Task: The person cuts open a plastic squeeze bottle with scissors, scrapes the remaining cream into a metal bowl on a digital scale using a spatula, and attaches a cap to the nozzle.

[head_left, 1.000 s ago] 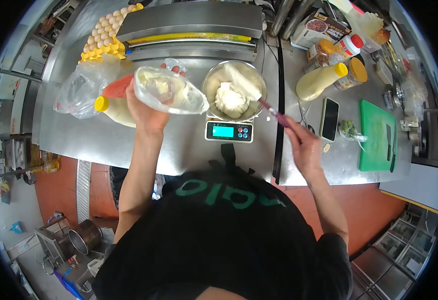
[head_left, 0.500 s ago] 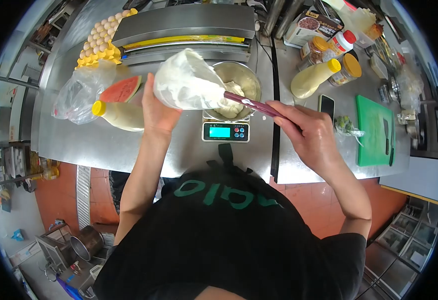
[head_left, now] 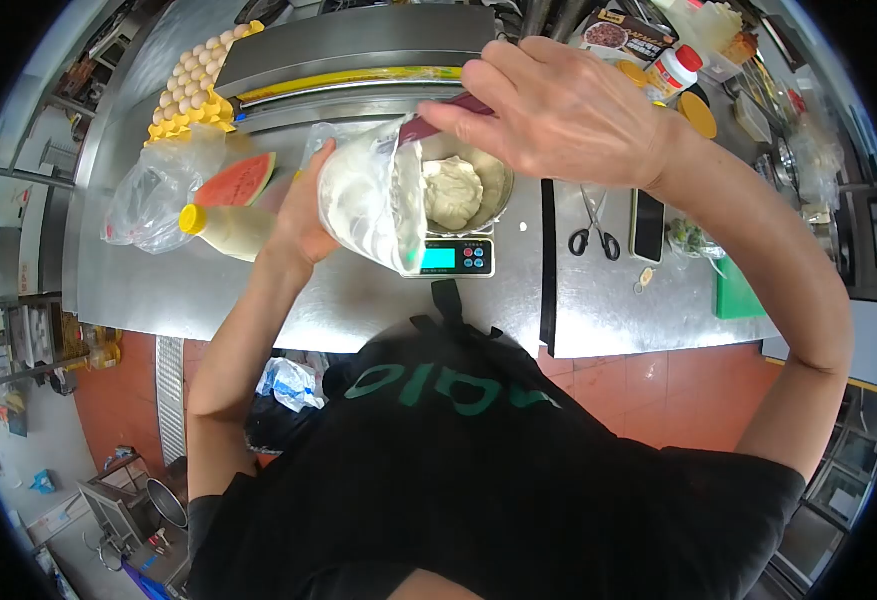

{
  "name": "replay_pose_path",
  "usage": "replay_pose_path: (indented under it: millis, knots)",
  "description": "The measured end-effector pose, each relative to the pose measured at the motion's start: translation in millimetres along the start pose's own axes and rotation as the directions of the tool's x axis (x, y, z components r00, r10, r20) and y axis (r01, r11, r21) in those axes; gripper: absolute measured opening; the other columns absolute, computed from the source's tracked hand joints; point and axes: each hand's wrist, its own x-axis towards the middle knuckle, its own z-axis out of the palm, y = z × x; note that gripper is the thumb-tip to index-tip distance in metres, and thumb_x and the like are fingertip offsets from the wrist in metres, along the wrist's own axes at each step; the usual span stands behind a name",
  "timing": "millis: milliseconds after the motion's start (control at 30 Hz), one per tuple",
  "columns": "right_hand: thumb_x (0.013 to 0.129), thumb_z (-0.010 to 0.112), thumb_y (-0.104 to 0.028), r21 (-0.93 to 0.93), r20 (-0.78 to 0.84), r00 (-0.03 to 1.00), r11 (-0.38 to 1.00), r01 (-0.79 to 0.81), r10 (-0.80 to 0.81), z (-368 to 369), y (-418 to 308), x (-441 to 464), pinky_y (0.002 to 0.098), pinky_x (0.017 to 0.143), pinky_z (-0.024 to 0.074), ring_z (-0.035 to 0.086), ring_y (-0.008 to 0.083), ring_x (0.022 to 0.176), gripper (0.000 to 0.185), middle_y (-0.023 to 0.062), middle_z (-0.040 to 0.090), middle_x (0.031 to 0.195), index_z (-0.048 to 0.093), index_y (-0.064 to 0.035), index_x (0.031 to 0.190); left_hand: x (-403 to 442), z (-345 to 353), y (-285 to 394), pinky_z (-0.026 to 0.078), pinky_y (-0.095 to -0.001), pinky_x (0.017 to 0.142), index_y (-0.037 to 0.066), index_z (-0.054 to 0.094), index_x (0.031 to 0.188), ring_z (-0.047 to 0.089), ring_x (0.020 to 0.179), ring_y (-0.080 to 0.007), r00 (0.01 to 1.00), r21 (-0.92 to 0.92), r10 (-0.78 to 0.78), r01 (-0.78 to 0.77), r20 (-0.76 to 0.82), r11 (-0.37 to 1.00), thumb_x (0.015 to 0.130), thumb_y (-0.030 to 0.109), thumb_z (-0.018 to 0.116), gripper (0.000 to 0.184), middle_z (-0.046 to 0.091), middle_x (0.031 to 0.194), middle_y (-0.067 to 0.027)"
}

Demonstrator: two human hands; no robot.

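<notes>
My left hand (head_left: 303, 222) grips a clear plastic bag (head_left: 358, 205) smeared inside with white cream, its mouth tilted toward a metal bowl (head_left: 499, 190). Raised above the bowl's right side, my right hand (head_left: 568, 110) is closed round the dark red handle of a spatula (head_left: 436, 122). The spatula's far end is hidden at the bag's mouth. A lump of white cream (head_left: 452, 192) lies in the bowl. Under the bowl is a digital kitchen scale (head_left: 474, 258) with a lit display, partly covered by the bag.
Left of the bag are a yellow-capped bottle (head_left: 233, 232), a watermelon piece (head_left: 236, 182) and an egg tray (head_left: 163, 128). A wrap dispenser (head_left: 358, 45) stands behind. To the right lie scissors (head_left: 595, 230), a phone (head_left: 647, 225) and a green cutting board (head_left: 736, 292).
My right hand has moved up and inward with the spatula, which now points down-left at the bag's mouth. The bag has turned more upright and dropped lower, over the scale's left edge.
</notes>
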Motion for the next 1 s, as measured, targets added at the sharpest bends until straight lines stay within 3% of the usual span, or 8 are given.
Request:
replay_pose_path:
  millis: [33,100,233,467,533,800,900,1000]
  knots:
    - [0.07,0.064,-0.017,-0.008,0.047,0.999,1.0,-0.023,0.023,1,1,4,0.0254,0.057,0.0464,0.055,0.0153,0.071,0.03,0.0014,0.047,0.074,0.067,-0.0128,0.1,0,-7,5,0.039,-0.0447,0.105,0.0,0.037,0.138,0.05,0.122,-0.0306,0.978,-0.095,-0.016,0.036,0.209,0.995,0.101,0.041,0.023,0.057,0.049,0.135,-0.0153]
    - [0.07,0.064,-0.016,0.018,0.16,0.985,0.997,-0.069,0.065,3,-5,11,0.0269,0.057,0.0478,0.057,0.0165,0.074,0.028,0.0033,0.05,0.074,0.067,-0.0112,0.097,-5,-8,3,0.038,-0.0454,0.105,-0.002,0.037,0.137,0.051,0.121,-0.0309,0.97,-0.102,-0.016,0.042,0.243,0.994,0.102,0.037,0.022,0.055,0.05,0.134,-0.0163]
    - [0.073,0.063,-0.011,0.162,0.482,0.873,0.971,-0.178,0.079,-10,-9,32,0.0318,0.064,0.05,0.061,0.0193,0.083,0.018,0.0073,0.06,0.076,0.066,-0.0067,0.09,-12,-2,2,0.049,-0.0436,0.093,0.004,0.048,0.127,0.061,0.106,-0.0278,0.997,-0.002,-0.027,0.027,-0.069,1.0,0.102,0.032,0.027,0.043,0.06,0.12,-0.0122]
    - [0.077,0.059,-0.01,0.367,0.302,0.949,0.906,-0.208,0.096,-15,15,39,0.0354,0.081,0.0474,0.062,0.0234,0.09,0.011,0.0075,0.063,0.08,0.065,-0.0046,0.085,-11,7,4,0.05,-0.0434,0.092,0.005,0.049,0.127,0.061,0.106,-0.0279,0.995,-0.022,-0.022,0.019,-0.098,1.0,0.101,0.034,0.03,0.043,0.06,0.119,-0.0133]
    - [0.069,0.063,-0.014,0.385,0.349,0.937,0.913,-0.139,-0.004,-22,28,52,0.034,0.059,0.0532,0.068,0.0285,0.07,0.009,0.0115,0.068,0.069,0.068,-0.009,0.065,-10,4,5,0.052,-0.0451,0.089,0.005,0.05,0.126,0.062,0.103,-0.0285,0.992,-0.003,-0.009,0.009,-0.125,1.0,0.101,0.036,0.032,0.044,0.062,0.116,-0.0131]
    - [0.067,0.064,-0.013,0.216,0.263,0.949,0.969,0.117,-0.173,-30,22,59,0.031,0.052,0.0482,0.065,0.0218,0.061,0.007,0.0088,0.065,0.063,0.069,-0.0072,0.065,-18,-4,16,0.058,-0.0513,0.063,0.005,0.055,0.117,0.067,0.077,-0.0351,0.957,0.071,0.087,-0.069,-0.277,0.995,0.097,0.04,0.038,0.044,0.065,0.098,-0.0152]
    - [0.066,0.066,-0.012,0.275,0.249,0.945,0.951,0.142,-0.213,-27,18,64,0.0301,0.051,0.0475,0.064,0.0212,0.06,0.006,0.0083,0.065,0.064,0.069,-0.0069,0.067,-23,-7,22,0.053,-0.039,0.087,0.004,0.051,0.124,0.063,0.101,-0.0245,0.963,0.189,0.109,-0.062,-0.246,0.98,0.101,0.036,0.034,0.043,0.062,0.115,-0.0115]
    - [0.066,0.066,-0.013,0.274,0.297,0.936,0.956,0.105,-0.187,-28,15,62,0.0305,0.053,0.0483,0.065,0.0212,0.062,0.007,0.0088,0.066,0.065,0.069,-0.0063,0.068,-29,4,34,0.052,-0.0407,0.09,0.003,0.05,0.127,0.063,0.102,-0.0259,0.996,0.148,0.049,-0.037,-0.075,0.988,0.1,0.039,0.035,0.047,0.061,0.117,-0.0131]
